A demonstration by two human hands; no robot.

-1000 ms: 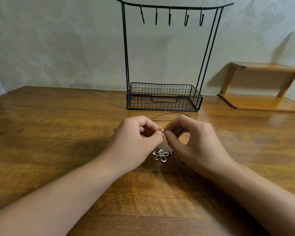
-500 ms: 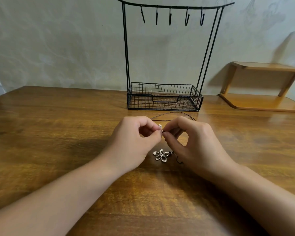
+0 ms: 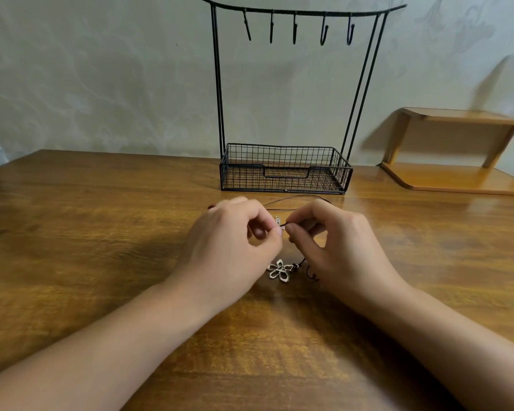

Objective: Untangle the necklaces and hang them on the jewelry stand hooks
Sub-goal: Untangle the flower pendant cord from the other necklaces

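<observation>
Both hands are held close together above the brown wooden table (image 3: pixel 101 232), in front of the black wire jewelry stand with mesh basket base (image 3: pixel 285 170). A thin dark cord necklace (image 3: pixel 294 198) is pinched between thumb and forefinger of the left hand (image 3: pixel 232 247), and the same tangle is pinched by the curled fingers of the right hand (image 3: pixel 339 247); a small silver piece (image 3: pixel 278 221) is seen between the two fingertips. A silver flower-shaped pendant (image 3: pixel 279 271) lies on the table just below the hands, with small dark beads beside it. The cord is looped on the table behind the hands, near the basket. Five black hooks (image 3: pixel 294 28) on the stand's top bar carry nothing. A light wooden shelf (image 3: pixel 457 179) stands at the right.
</observation>
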